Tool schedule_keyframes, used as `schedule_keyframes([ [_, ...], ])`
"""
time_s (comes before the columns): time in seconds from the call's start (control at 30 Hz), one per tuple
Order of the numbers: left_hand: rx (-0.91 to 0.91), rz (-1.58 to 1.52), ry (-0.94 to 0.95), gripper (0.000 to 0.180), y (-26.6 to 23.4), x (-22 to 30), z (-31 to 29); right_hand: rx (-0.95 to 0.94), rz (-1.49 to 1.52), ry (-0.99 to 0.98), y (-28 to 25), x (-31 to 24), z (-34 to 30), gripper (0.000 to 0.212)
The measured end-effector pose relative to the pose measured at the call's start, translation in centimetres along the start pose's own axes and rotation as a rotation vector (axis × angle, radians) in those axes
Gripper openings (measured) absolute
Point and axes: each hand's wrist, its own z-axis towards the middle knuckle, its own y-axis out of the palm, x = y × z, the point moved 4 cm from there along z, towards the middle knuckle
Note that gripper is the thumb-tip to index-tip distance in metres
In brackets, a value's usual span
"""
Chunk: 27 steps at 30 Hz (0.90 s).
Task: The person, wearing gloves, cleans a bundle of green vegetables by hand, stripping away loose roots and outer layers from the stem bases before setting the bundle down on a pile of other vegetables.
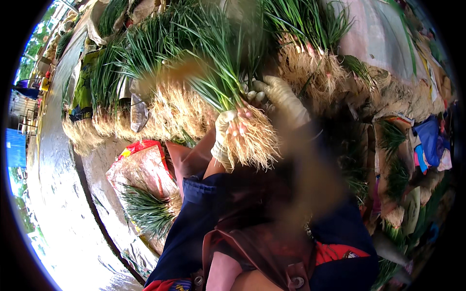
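A bunch of spring onions (242, 116) is held up in front of me, long green leaves pointing up and away, pale bulbs and stringy roots hanging toward me. My left hand (223, 138), in a cream glove, is closed around the bunch's left side at the bulbs. On the other side my right hand (281, 97), gloved alike, has its fingers curled in beside the stems just above the bulbs. What those fingers pinch is hidden. Blurred brown smears cover part of the right forearm.
Rooted spring onions (179, 106) stand in a row beyond my hands, with another pile (310, 58) to the right. A red-edged plastic sack (143, 165) and a small bunch (145, 208) lie left of my lap. Blue bags (427, 138) sit far right. Wet pavement (63, 194) runs along the left.
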Motion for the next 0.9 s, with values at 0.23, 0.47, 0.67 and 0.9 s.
schedule_keyframes([
  [0.23, 0.094, 0.002, 0.015, 0.021, 2.8, -0.9, -0.5, -0.085, -0.788, -0.472, -2.0, -2.3, -0.7, 0.034],
  [0.47, -0.063, -0.072, 0.028, 0.025, 1.3, -0.2, -0.7, -0.198, -1.723, 0.011, -8.7, 3.4, 1.3, 0.020],
  [0.67, -0.049, -0.066, 0.029, 0.024, 1.8, -0.2, -0.4, 0.517, -1.670, -0.095, -4.2, -7.1, 4.7, 0.029],
  [0.9, -0.041, -0.063, 0.027, 0.023, 0.9, -0.2, -0.7, 0.069, -0.327, -0.210, -4.0, -5.0, 0.2, 0.013],
])
